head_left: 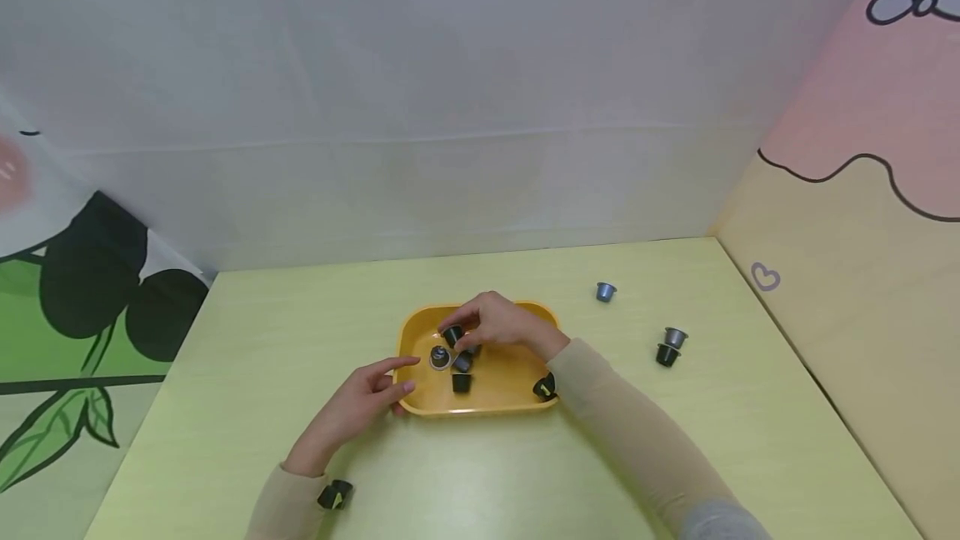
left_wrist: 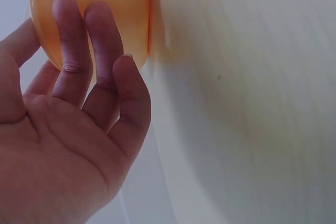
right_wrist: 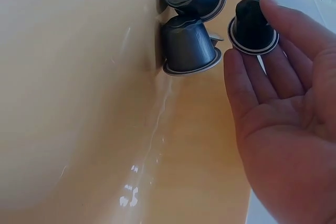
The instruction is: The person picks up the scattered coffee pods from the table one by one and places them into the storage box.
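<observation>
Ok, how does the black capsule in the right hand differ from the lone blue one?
Colour: the black capsule is dark all over its body, while the blue capsule is a lighter, greyish blue.
Support: the black capsule is held in the right hand; the blue capsule rests on the table.
Place: the black capsule is over the tray, the blue capsule outside it.
Both are tapered cups with a flared rim.

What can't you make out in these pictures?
Head view: part of the far rim of the yellow rounded plastic tray, hidden behind the right hand.
Head view: any lettering on the lone blue metallic cup-shaped capsule, too small.
Left wrist view: the rest of the tray, cut off by the top edge.
</observation>
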A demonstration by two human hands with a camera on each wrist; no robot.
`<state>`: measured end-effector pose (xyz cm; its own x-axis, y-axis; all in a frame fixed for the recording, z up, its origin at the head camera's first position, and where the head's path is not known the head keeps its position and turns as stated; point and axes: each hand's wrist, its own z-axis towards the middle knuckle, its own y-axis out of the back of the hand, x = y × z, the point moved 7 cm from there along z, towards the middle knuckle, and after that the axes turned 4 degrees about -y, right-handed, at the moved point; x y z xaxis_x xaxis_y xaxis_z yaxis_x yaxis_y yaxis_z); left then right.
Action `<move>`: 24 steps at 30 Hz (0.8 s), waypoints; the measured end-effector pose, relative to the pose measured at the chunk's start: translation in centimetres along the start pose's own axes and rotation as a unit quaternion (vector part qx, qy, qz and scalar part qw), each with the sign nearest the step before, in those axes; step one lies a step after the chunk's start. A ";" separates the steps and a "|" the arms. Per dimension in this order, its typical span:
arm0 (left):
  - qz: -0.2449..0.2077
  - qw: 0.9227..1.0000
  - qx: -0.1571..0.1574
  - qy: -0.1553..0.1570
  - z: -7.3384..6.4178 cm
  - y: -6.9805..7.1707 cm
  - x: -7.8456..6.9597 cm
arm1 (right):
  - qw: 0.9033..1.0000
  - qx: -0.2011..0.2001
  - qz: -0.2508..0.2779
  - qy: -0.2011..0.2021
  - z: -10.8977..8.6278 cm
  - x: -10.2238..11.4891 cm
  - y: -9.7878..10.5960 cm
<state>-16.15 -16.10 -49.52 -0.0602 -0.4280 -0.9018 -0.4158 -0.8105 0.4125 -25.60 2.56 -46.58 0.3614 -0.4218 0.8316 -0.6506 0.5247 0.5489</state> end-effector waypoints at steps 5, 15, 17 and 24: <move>0.003 1.000 -0.003 0.007 0.0 -0.1 0.0 | 0.999 0.002 0.036 -0.013 0.0 -0.4 -0.1; -0.001 1.000 -0.006 0.006 0.0 -0.1 0.1 | 0.998 0.002 0.053 -0.027 -0.1 -0.2 0.1; -0.001 1.000 -0.006 0.006 0.0 0.0 0.1 | 0.998 0.000 0.052 -0.027 -0.1 -0.2 0.2; -0.004 1.000 -0.006 0.002 0.1 -0.1 0.2 | 0.998 -0.020 0.060 -0.013 -0.2 0.2 0.9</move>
<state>-16.18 -16.05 -49.71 -0.0530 -0.4242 -0.9040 -0.4060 -0.8180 0.4076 -26.01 3.11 -45.88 0.2641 -0.3734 0.8893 -0.6606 0.6017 0.4489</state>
